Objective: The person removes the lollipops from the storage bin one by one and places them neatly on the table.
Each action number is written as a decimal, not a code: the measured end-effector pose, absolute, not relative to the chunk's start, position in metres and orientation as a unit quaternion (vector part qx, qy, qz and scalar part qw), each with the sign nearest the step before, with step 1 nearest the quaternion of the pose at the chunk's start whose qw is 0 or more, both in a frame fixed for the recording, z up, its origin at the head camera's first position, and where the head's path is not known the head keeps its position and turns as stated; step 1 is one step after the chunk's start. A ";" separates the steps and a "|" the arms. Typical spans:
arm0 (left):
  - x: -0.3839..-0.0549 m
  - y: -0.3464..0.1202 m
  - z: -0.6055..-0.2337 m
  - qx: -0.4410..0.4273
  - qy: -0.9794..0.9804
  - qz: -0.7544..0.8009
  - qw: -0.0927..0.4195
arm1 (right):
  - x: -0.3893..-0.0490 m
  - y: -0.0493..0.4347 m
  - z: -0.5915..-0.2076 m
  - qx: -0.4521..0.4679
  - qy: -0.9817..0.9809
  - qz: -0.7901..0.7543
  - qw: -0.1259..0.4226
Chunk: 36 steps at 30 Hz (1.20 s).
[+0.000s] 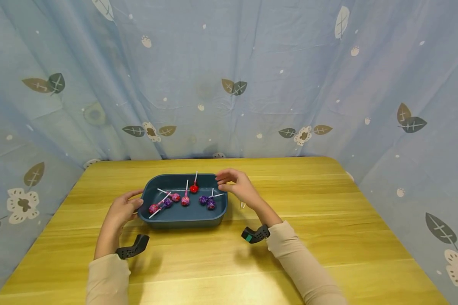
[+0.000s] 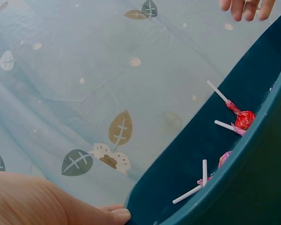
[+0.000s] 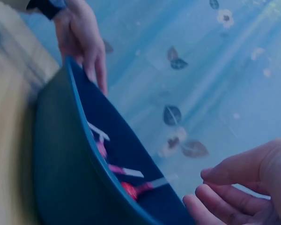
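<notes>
A dark blue-green plastic basin (image 1: 187, 223) stands on the wooden table with several wrapped lollipops in it. Red and pink ones, such as the red lollipop (image 1: 194, 189), lie at the middle and left; two purple lollipops (image 1: 211, 204) lie toward the right. My left hand (image 1: 123, 210) grips the basin's left end, its thumb (image 2: 119, 216) against the rim. Over at the right end, my right hand (image 1: 237, 185) hovers beside the rim with loosely bent fingers and nothing visible in them. In the right wrist view its thumb (image 3: 225, 171) and fingers stand apart.
Short white sticks (image 1: 242, 205) show on the table beyond the right wrist; what they belong to is hidden. A light blue patterned curtain (image 1: 198, 84) hangs behind the yellow wooden table (image 1: 198, 267). Each wrist wears a black camera mount (image 1: 255, 234).
</notes>
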<state>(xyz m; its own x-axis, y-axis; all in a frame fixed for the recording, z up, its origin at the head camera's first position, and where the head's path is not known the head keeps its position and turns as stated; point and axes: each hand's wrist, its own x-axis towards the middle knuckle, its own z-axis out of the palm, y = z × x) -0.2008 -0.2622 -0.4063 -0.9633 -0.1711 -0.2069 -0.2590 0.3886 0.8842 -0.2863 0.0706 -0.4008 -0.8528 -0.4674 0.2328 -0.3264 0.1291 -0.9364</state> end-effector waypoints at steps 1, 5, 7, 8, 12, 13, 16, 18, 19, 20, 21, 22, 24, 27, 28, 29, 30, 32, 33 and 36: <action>-0.201 -0.262 -0.406 -0.129 0.832 0.538 0.040 | -0.288 0.064 -0.405 -0.263 0.747 -0.607 0.065; -0.201 -0.262 -0.406 -0.127 0.830 0.541 0.041 | -0.285 0.037 -0.408 -0.247 0.729 -0.628 0.111; -0.201 -0.261 -0.406 -0.128 0.831 0.540 0.041 | -0.284 0.024 -0.410 -0.231 0.724 -0.636 0.135; -0.201 -0.261 -0.406 -0.129 0.831 0.540 0.041 | -0.284 0.018 -0.411 -0.221 0.721 -0.640 0.146; -0.201 -0.261 -0.406 -0.129 0.831 0.540 0.041 | -0.284 -0.002 -0.413 -0.170 0.731 -0.637 0.173; -0.201 -0.261 -0.406 -0.128 0.831 0.540 0.041 | -0.284 -0.007 -0.414 -0.158 0.735 -0.635 0.177; -0.201 -0.262 -0.406 -0.125 0.830 0.541 0.039 | -0.285 -0.018 -0.417 -0.131 0.753 -0.619 0.179; -0.201 -0.263 -0.407 -0.124 0.830 0.542 0.038 | -0.286 -0.024 -0.419 -0.119 0.768 -0.605 0.175; -0.201 -0.263 -0.407 -0.122 0.830 0.542 0.038 | -0.287 -0.027 -0.420 -0.114 0.775 -0.597 0.174; -0.201 -0.263 -0.408 -0.122 0.830 0.542 0.038 | -0.287 -0.030 -0.421 -0.109 0.783 -0.588 0.171; -0.201 -0.264 -0.408 -0.122 0.830 0.543 0.038 | -0.288 -0.033 -0.421 -0.106 0.789 -0.582 0.167; -0.201 -0.264 -0.408 -0.122 0.830 0.542 0.038 | -0.288 -0.036 -0.422 -0.104 0.795 -0.575 0.163; -0.200 -0.264 -0.409 -0.122 0.830 0.543 0.039 | -0.289 -0.041 -0.424 -0.105 0.810 -0.556 0.153; -0.200 -0.264 -0.408 -0.124 0.830 0.542 0.037 | -0.290 -0.048 -0.425 -0.111 0.842 -0.512 0.127; -0.200 -0.264 -0.408 -0.124 0.830 0.542 0.037 | -0.289 -0.049 -0.425 -0.114 0.855 -0.493 0.117; -0.200 -0.264 -0.408 -0.125 0.830 0.542 0.037 | -0.290 -0.051 -0.425 -0.115 0.866 -0.475 0.109; -0.201 -0.264 -0.407 -0.125 0.831 0.542 0.037 | -0.289 -0.053 -0.425 -0.115 0.875 -0.459 0.102; -0.200 -0.263 -0.407 -0.124 0.831 0.541 0.038 | -0.289 -0.055 -0.425 -0.115 0.890 -0.433 0.088; -0.200 -0.263 -0.407 -0.124 0.831 0.540 0.038 | -0.289 -0.056 -0.425 -0.116 0.895 -0.423 0.084; -0.200 -0.263 -0.407 -0.122 0.832 0.540 0.038 | -0.289 -0.057 -0.426 -0.119 0.905 -0.401 0.073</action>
<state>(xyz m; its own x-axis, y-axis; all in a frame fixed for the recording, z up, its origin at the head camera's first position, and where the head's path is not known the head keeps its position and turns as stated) -0.2001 -0.2628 -0.4068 -0.9672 -0.1624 -0.1951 -0.2443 0.3871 0.8891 -0.2887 -0.0571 -0.4259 -0.9610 -0.2742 -0.0371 -0.1569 0.6503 -0.7433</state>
